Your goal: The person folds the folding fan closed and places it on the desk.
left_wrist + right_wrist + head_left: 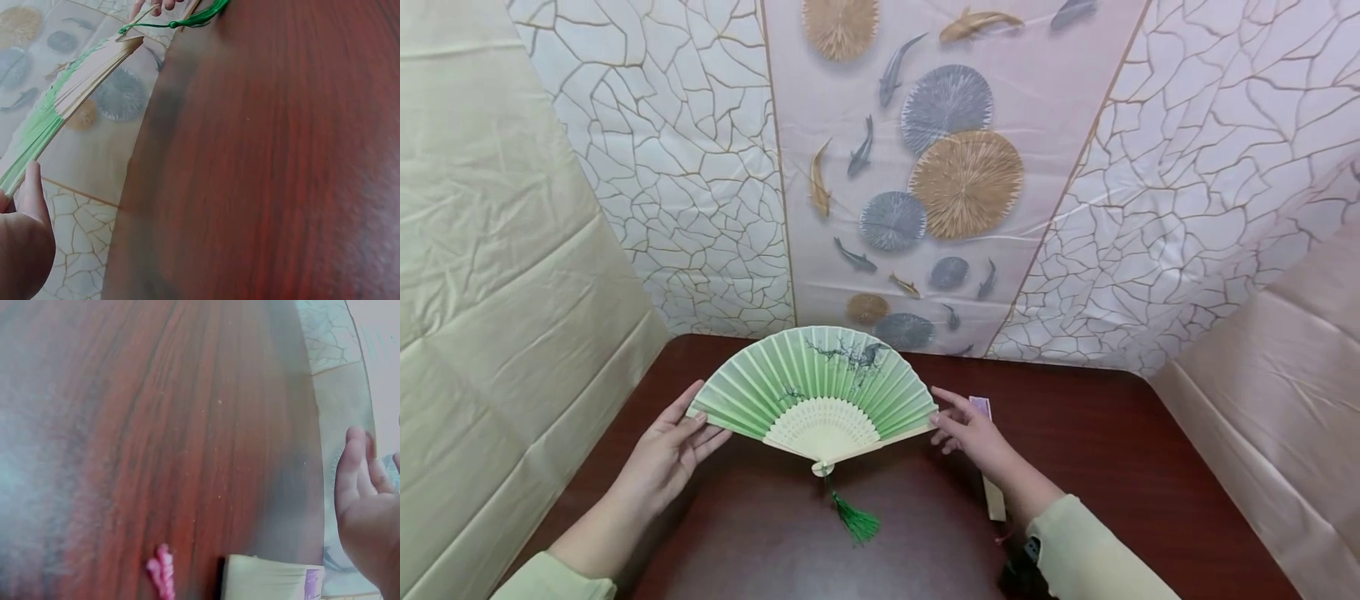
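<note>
A green folding fan (857, 367) is spread wide above the table, with dark branch artwork and pale pierced ribs. From its pivot hangs a green tassel (856, 518). My left hand (662, 458) pinches the fan's left end, thumb in front and fingers behind. At the opposite end my right hand (973, 433) holds the outer rib's tip between thumb and index finger. In the left wrist view the fan (81, 94) appears nearly edge-on. Under my right forearm lies a closed folding fan (994, 500) with pale ribs and purple cloth, partly hidden by that arm.
The dark red-brown table (1097, 467) has a rounded far edge. Patterned cloth (895, 275) with fish and round discs hangs behind it, and cream cloth (497, 292) closes off the sides. A pink cord (164, 572) lies beside the closed fan.
</note>
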Motion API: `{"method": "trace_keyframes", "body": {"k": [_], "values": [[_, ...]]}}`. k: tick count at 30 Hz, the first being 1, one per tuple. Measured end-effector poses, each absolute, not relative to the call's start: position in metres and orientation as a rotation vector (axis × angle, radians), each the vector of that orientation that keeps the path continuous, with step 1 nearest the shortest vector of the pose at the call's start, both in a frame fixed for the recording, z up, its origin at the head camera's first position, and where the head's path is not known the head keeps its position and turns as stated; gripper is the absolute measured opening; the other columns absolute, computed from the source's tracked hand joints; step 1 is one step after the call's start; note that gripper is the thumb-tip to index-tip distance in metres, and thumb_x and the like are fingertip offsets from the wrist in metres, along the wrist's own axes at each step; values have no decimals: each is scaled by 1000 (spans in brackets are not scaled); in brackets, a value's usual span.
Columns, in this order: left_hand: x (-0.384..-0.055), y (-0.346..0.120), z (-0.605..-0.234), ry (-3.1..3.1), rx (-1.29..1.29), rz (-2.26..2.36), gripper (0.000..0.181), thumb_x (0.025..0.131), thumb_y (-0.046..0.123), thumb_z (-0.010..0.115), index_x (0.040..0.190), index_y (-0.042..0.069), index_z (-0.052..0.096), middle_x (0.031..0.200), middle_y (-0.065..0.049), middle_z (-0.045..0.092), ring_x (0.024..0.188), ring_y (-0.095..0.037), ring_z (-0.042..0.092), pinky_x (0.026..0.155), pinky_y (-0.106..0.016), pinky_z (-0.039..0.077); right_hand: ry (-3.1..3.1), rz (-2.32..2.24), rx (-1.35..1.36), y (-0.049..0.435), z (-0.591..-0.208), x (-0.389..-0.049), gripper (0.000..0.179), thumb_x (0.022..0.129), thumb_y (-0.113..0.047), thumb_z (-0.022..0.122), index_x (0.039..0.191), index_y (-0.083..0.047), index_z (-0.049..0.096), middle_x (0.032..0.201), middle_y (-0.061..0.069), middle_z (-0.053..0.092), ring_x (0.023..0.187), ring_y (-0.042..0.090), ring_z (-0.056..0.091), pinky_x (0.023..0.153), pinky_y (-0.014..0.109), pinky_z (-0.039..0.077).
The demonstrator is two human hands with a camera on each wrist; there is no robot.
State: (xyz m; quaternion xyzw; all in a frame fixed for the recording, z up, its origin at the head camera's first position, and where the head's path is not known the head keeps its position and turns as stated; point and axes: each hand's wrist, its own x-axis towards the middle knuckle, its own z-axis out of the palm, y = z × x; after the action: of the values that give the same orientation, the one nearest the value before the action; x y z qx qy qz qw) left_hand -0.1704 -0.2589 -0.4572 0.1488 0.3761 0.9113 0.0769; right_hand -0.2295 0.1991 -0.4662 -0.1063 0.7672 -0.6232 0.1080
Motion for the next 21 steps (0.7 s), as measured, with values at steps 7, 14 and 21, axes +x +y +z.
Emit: {"method": "trace_keyframes", "body": {"k": [7, 14, 21], "values": [[-175, -250, -452, 1057, 434, 2743, 55, 105, -9, 27, 137, 24, 58, 131, -5, 64, 116, -26, 63, 96, -42, 53, 1994, -2049, -254, 210, -462, -217, 61, 102, -13, 56, 156, -7, 28, 104, 8, 62, 84, 19, 68, 73, 31, 58], [-178, -237, -451, 1050, 409, 2743, 54, 105, -8, 29, 136, 25, 59, 131, -3, 64, 116, -26, 63, 96, -42, 52, 1895, -2226, -234, 221, -458, -206, 62, 100, -5, 55, 156, -8, 27, 98, 4, 61, 90, 21, 70, 76, 32, 58], [-179, -227, -452, 1003, 415, 2753, 54, 105, -7, 28, 135, 25, 59, 130, -5, 65, 115, -27, 64, 96, -42, 53, 1863, -2276, -285, 228, -455, -200, 64, 101, -2, 52, 157, -6, 21, 123, 17, 51, 100, 24, 69, 85, 37, 58]]}}
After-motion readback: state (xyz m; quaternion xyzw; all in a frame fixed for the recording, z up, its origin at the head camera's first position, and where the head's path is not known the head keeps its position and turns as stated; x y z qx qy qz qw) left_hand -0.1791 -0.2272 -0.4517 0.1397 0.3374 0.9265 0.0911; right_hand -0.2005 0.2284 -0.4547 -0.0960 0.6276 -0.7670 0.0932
